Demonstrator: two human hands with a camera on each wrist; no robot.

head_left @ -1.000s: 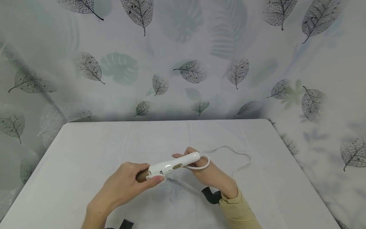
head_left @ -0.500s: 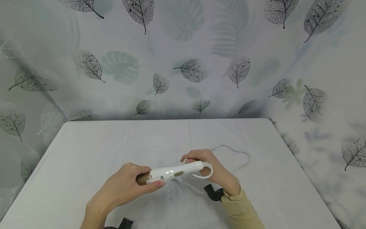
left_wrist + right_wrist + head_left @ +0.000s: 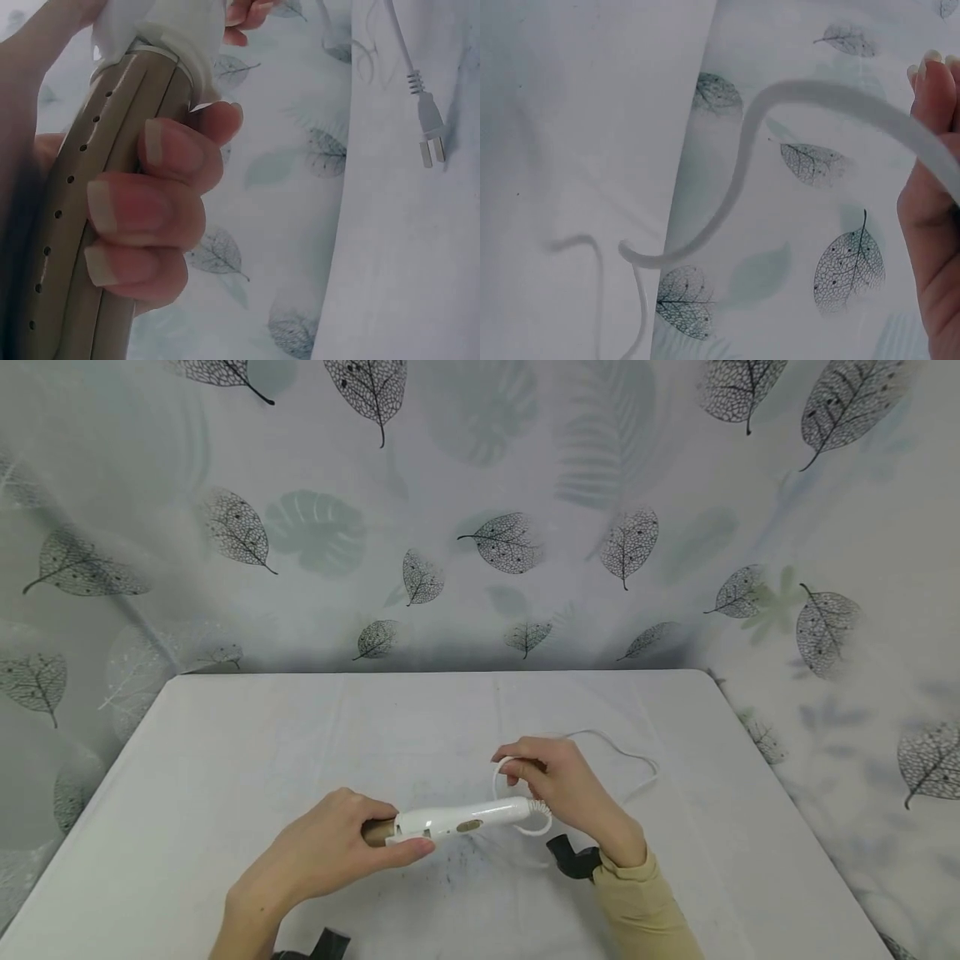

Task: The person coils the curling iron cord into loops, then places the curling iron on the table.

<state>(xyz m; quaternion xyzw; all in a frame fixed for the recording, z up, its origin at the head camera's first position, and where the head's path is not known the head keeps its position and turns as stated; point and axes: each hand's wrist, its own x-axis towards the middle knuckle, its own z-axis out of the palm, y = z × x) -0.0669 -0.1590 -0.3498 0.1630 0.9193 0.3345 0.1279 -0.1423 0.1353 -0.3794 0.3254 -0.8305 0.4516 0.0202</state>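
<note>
My left hand (image 3: 318, 843) grips a hair straightener (image 3: 468, 818) by its gold-brown body, thumb along the white part. In the left wrist view, curled fingers (image 3: 150, 206) wrap the gold-brown body (image 3: 71, 187), which has a row of small holes. The white handle points right, above the table. From its coiled end the white cord (image 3: 617, 745) loops up to my right hand (image 3: 573, 785), where thumb and fingers pinch it. In the right wrist view, the cord (image 3: 742, 150) curves across to the fingers (image 3: 934, 97) at the right edge.
A white table (image 3: 262, 735) lies below, with dark smudges near the middle. The cord's two-pin plug (image 3: 430, 120) shows over the white surface in the left wrist view. Leaf-patterned sheeting (image 3: 480, 485) surrounds the table. Black straps (image 3: 573, 860) are on the wrists.
My right hand has moved right from beside the handle, drawing out the cord loop. The handle's cord end has come down, so the straightener lies more level. My left hand has barely moved.
</note>
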